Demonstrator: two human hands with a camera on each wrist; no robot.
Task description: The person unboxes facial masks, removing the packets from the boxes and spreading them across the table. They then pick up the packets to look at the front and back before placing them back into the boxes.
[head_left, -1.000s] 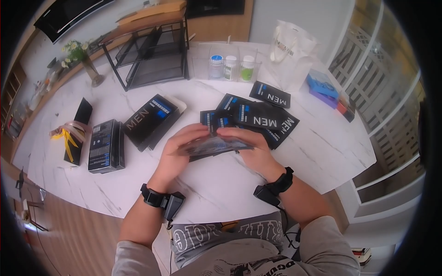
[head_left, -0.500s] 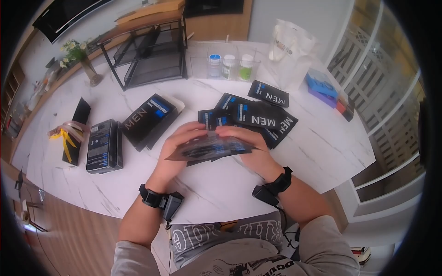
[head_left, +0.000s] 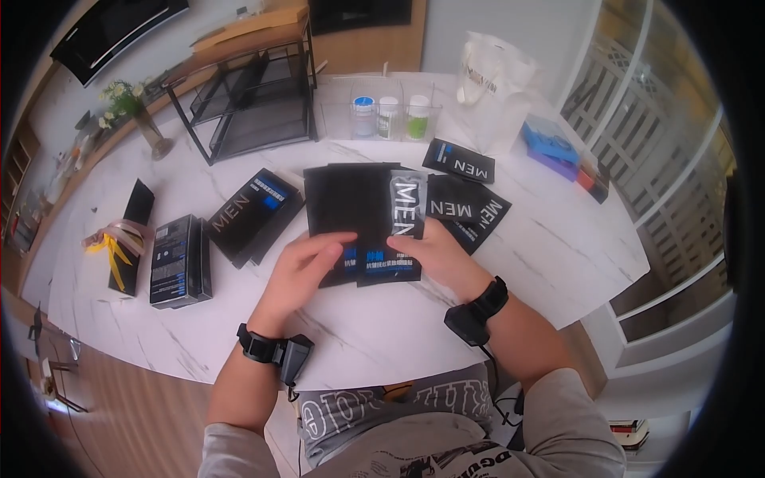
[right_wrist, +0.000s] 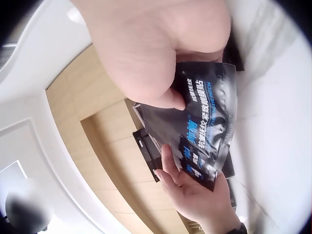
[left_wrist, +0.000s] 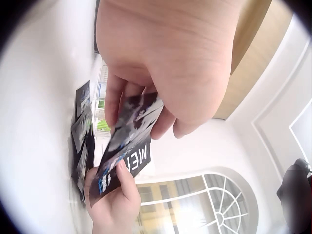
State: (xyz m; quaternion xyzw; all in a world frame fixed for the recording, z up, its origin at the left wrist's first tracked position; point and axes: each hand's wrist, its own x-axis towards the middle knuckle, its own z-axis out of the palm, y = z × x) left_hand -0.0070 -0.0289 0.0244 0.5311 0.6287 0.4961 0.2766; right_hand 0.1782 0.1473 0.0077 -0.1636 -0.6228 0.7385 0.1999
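Note:
Both hands hold a fanned bunch of black eye patch sachets (head_left: 343,199) upright over the table, with white "MEN" lettering and blue print. My right hand (head_left: 446,259) pinches the bunch at its right side, thumb across the front sachet (right_wrist: 207,112). At the left side, my left hand (head_left: 299,271) has the sachets between its thumb and fingers, as the left wrist view shows from close up. Further sachets (head_left: 454,209) lie overlapping on the table behind the right hand, partly hidden by the bunch. One more sachet (head_left: 460,162) lies just beyond them.
Left of the hands lie a black "MEN" box (head_left: 253,215), a second black box (head_left: 181,263) and a dark ribbon-tied item (head_left: 131,239). Behind stand a mesh tray rack (head_left: 255,119), a clear organizer with bottles (head_left: 417,117) and a white bag (head_left: 498,88). Small boxes (head_left: 550,139) sit right.
The bunch of sachets, earlier seen nearly edge-on, is now tipped up to show its faces and spread wider. The left hand's fingers have shifted to its lower left; the right thumb now shows in front.

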